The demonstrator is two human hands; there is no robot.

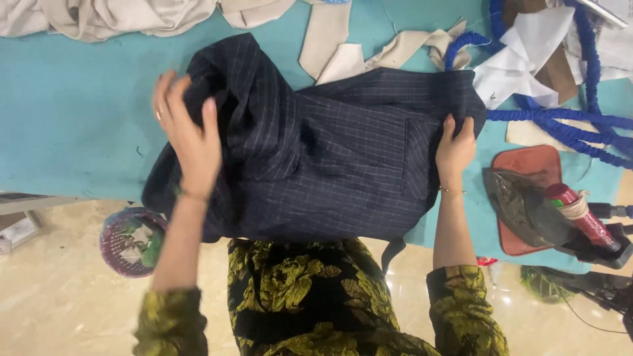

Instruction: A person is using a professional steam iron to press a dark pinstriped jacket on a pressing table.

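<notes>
A dark navy garment (330, 158) with thin pale checks lies bunched on a teal table (72, 112). My left hand (188, 132) rests flat on the garment's left side, fingers spread over a raised fold. At the right edge, my right hand (453, 148) pinches the cloth beside a sewn pocket flap. Part of the garment hangs over the table's near edge towards my green and black patterned clothing.
An iron (527, 204) with a red handle sits on a reddish mat (527, 165) at the right. A blue braided hose (567, 122) and white cloth scraps (527, 53) lie at the back right. Beige fabric (105, 16) lies at the back left. A woven basket (128, 240) stands on the floor.
</notes>
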